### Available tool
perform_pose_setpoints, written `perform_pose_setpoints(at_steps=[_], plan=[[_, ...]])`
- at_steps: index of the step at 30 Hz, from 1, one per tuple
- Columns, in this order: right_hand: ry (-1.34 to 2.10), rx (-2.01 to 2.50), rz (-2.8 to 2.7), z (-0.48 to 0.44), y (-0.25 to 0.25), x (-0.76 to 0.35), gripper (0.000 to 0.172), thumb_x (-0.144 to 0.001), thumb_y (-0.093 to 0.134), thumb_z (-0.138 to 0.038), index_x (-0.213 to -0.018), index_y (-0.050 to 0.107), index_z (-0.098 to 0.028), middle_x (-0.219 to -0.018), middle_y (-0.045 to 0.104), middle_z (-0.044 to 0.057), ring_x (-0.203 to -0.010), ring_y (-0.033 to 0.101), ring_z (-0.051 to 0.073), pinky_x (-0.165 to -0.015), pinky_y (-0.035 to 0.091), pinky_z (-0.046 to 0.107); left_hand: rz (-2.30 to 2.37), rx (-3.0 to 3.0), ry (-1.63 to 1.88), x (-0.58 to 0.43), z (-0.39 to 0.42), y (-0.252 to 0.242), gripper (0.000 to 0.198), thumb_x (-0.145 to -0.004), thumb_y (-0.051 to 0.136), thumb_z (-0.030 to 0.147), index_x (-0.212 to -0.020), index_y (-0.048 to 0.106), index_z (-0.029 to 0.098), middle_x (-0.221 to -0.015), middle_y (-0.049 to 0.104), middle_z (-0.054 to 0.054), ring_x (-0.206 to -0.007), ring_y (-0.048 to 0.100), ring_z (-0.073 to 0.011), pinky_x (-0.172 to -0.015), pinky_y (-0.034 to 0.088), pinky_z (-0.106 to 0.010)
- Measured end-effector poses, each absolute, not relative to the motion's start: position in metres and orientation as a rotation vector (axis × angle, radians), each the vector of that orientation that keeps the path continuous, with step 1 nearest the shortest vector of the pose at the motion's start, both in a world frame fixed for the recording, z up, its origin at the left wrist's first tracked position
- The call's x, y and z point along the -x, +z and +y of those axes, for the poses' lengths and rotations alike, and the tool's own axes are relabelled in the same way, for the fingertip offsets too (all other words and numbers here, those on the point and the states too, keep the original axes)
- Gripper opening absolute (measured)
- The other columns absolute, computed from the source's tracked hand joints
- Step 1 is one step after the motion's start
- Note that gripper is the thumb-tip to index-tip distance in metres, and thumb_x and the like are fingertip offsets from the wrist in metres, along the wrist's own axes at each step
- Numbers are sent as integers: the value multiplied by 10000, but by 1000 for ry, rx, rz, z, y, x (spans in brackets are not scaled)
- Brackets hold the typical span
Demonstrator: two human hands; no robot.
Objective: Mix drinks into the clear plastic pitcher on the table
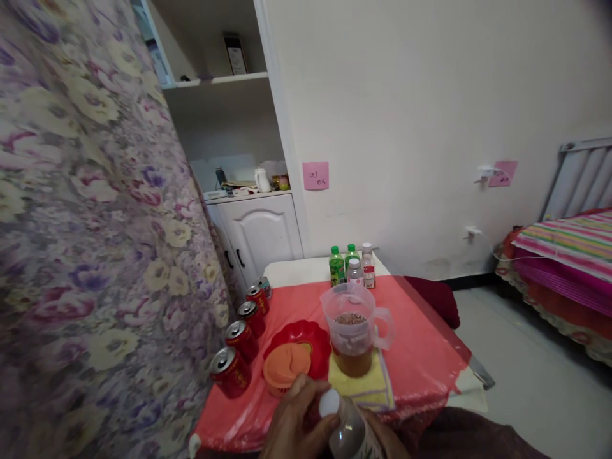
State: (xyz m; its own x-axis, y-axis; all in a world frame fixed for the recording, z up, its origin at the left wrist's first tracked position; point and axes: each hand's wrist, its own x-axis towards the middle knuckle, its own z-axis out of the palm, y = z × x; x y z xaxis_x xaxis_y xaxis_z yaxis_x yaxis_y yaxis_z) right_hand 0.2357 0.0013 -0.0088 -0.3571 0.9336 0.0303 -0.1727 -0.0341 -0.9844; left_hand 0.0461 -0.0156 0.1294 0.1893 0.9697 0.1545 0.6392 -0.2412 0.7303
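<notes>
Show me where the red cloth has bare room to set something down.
The widest bare stretch of red cloth lies right of the jug, reaching the cloth's edge. Another lies behind the red dish, between the cans and the jug. It is crowded at the front, where the left hand, right hand, held bottle, orange container and yellow cloth sit close.

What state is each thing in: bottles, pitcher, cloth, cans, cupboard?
Held bottle: tilted, white cap on
Left hand: at the bottle's cap end
Pitcher: upright, partly filled with brownish liquid
Yellow cloth: spread under the pitcher
Red cans: upright
Back bottles: upright, capped
Cupboard door: shut
</notes>
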Motion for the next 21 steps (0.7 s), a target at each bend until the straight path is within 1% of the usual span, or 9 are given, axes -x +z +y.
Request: perform_pose_setpoints(at_steps=[2,4,6,11,13,15,17,19,21], plan=[[1541,886,-1326,3,-12,-236,589,-673,737,-593,-1149,735,-247,-1244,692,114,-1286,547,411,-1154,310,536,1365,-1966,859,-39,-17,125,320,-822,687,227,-1134,747,264,-1120,755,-76,-1052,683,-260,-931,554,-351],[1524,890,-1325,4,-16,-234,592,-667,742,-591,-1145,736,-243,-1252,687,112,-1290,545,405,-1158,308,525,1309,-1959,850,-33,-18,120,448,-821,687,208,-1256,687,316,-1323,694,-64,-1254,604,-273,-1079,472,-389],[1510,891,-1326,4,-21,-232,622,-661,747,-597,-1166,724,-235,-1272,679,121,-1307,531,400,-1155,316,529,1372,-1946,838,-32,-19,116,532,-795,724,221,-1310,643,325,-1418,632,-65,-1336,542,-288,-1127,427,-412],[1523,922,-1314,3,-34,-228,660,-722,661,-689,-1180,710,-216,-1286,682,141,-1311,535,391,-1148,327,553,1443,-1977,830,-41,-18,117,283,-815,720,279,-1089,733,207,-1070,755,-99,-1014,697,-269,-895,574,-355],[1519,928,-1322,5,-37,-230,635,-718,704,-652,-1179,704,-215,-1309,673,139,-1325,525,376,-1167,299,554,1379,-1961,841,-40,-17,117,306,-825,695,225,-1130,728,230,-1143,750,-95,-1079,687,-264,-950,553,-358],[1516,925,-1331,6,-36,-231,612,-729,733,-596,-1199,684,-207,-1332,658,142,-1323,528,359,-1164,296,584,1332,-1933,840,-36,-17,116,427,-828,670,180,-1240,687,289,-1339,684,-80,-1258,609,-267,-1084,470,-392],[1525,916,-1335,7,-33,-231,604,-727,741,-571,-1209,681,-212,-1330,659,138,-1303,547,361,-1152,320,580,1359,-1921,844,-35,-17,117,500,-819,672,179,-1297,649,321,-1443,613,-65,-1348,535,-273,-1139,411,-417],[1535,907,-1334,5,-28,-231,596,-709,739,-574,-1195,704,-231,-1314,669,126,-1297,551,382,-1154,334,538,1434,-1929,836,-38,-18,119,477,-791,713,219,-1260,671,292,-1387,649,-84,-1294,574,-289,-1102,449,-415],[1543,900,-1336,2,-23,-233,583,-706,723,-580,-1178,722,-238,-1298,677,116,-1310,536,397,-1158,329,513,1509,-1935,799,-43,-18,123,374,-769,741,257,-1142,721,248,-1193,734,-91,-1136,653,-290,-1007,516,-391]])
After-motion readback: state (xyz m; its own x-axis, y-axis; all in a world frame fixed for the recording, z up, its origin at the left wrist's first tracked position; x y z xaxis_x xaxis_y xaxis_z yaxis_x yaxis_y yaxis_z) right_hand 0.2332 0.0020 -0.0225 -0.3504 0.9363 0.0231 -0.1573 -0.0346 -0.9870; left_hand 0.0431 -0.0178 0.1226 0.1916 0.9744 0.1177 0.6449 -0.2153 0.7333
